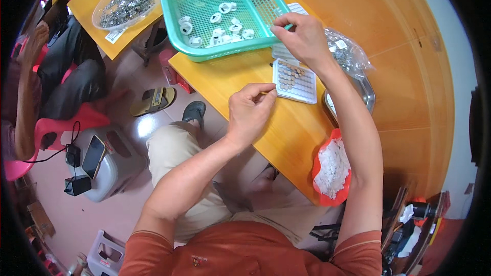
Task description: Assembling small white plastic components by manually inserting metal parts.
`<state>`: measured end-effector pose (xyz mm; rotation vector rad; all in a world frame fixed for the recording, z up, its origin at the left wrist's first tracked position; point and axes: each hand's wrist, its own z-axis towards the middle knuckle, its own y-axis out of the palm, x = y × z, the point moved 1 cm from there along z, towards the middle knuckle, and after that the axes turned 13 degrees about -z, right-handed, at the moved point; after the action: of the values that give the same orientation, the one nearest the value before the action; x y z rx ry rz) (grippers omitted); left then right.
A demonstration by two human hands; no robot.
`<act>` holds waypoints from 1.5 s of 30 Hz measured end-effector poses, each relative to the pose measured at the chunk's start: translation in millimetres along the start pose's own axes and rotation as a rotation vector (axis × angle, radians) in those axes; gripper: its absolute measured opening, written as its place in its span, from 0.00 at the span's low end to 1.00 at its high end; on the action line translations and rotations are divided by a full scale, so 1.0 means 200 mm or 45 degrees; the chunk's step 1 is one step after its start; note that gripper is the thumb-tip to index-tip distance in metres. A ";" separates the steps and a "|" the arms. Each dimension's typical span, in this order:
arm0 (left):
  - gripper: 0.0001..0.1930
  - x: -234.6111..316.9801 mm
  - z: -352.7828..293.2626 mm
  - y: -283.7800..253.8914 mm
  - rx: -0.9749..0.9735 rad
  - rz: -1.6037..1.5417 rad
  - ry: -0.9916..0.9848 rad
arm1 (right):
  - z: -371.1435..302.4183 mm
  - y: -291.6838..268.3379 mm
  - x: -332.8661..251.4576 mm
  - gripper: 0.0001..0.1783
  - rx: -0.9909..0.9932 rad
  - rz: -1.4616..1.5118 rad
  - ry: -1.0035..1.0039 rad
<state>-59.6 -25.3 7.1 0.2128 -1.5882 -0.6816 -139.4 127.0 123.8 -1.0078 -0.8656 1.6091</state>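
My left hand (249,111) is closed in a pinch at the left edge of a white tray (302,92) with rows of small pockets. Whatever is between those fingertips is too small to make out. Small round brownish pieces (289,75) fill part of the tray's far left side. My right hand (303,36) is over the right corner of a green mesh basket (179,41), thumb and forefinger pinched together; what they hold, if anything, cannot be made out. White ring-shaped plastic parts (225,7) lie scattered inside the basket.
Right of the tray are a clear bag of small parts (348,53) and a metal tray (367,92), partly behind my right forearm. A red dish (318,174) of white bits sits nearer. Far left, a bowl of metal parts (125,7) stands on another table, with a seated person (66,66) below.
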 end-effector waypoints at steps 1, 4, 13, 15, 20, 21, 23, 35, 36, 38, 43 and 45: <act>0.09 0.01 0.01 0.00 0.012 -0.007 -0.001 | 0.07 0.04 0.00 0.12 -0.091 -0.064 -0.034; 0.08 0.02 0.03 -0.01 0.022 -0.022 -0.046 | 0.24 0.20 0.00 0.14 -0.278 -0.127 -0.152; 0.09 0.06 0.04 -0.01 -0.005 -0.149 -0.042 | 0.42 0.48 0.01 0.12 -0.667 -0.280 -0.174; 0.09 0.07 0.04 -0.01 -0.067 -0.081 -0.071 | 0.41 0.48 0.01 0.12 -0.670 -0.284 -0.189; 0.09 0.04 0.04 -0.01 -0.008 -0.104 -0.042 | 0.39 0.44 0.00 0.10 -0.619 -0.223 -0.152; 0.09 0.03 0.04 -0.01 -0.007 -0.098 -0.050 | 0.38 0.42 0.01 0.09 -0.594 -0.059 -0.042; 0.10 0.01 0.04 -0.01 -0.015 -0.159 -0.090 | 0.34 0.37 0.03 0.07 -0.557 0.103 0.073; 0.19 0.18 -0.01 0.03 -0.085 -0.615 -0.096 | -0.36 -0.25 -0.17 0.09 -0.321 0.810 0.461; 0.19 0.17 -0.02 0.05 -0.167 -0.619 -0.131 | -0.43 -0.28 -0.18 0.08 -0.352 0.797 0.497; 0.16 0.15 -0.07 0.07 -0.307 -0.598 -0.197 | -0.57 -0.29 -0.19 0.07 -0.364 0.957 0.542; 0.13 0.10 -0.18 0.11 -0.393 -0.466 -0.362 | -0.80 -0.32 -0.16 0.06 -0.343 0.866 0.587; 0.12 0.09 -0.22 0.12 -0.428 -0.433 -0.422 | -0.88 -0.34 -0.16 0.06 -0.324 0.837 0.595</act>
<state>-14.8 -27.2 34.3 0.1245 -1.7366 -1.2889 51.2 123.1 122.1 -1.9021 -0.4353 1.6906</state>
